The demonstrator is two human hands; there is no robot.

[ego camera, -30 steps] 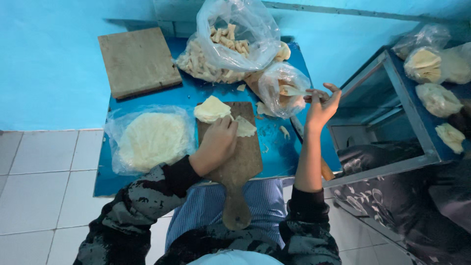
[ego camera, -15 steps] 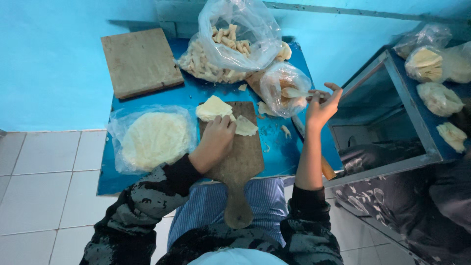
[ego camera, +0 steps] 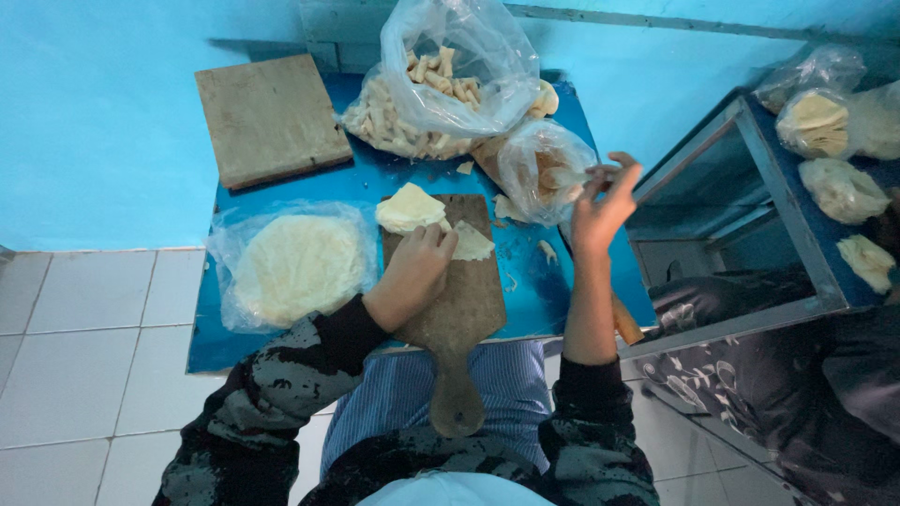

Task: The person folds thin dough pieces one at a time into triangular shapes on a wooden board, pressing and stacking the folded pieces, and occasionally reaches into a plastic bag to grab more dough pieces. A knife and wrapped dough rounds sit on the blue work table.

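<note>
Head view: left hand (ego camera: 412,276) lies palm-down, fingers curled, pressing pale folded flatbread pieces (ego camera: 410,208) on the paddle-shaped wooden cutting board (ego camera: 459,300). Right hand (ego camera: 600,208) is raised, fingers partly spread, pinching what looks like a strip at the small clear plastic bag (ego camera: 539,169). Judged step: cutting and bagging. Nearby: large bag of strips (ego camera: 441,84), bagged round flatbreads (ego camera: 295,267), square wooden board (ego camera: 270,117), blue tabletop (ego camera: 525,290).
</note>
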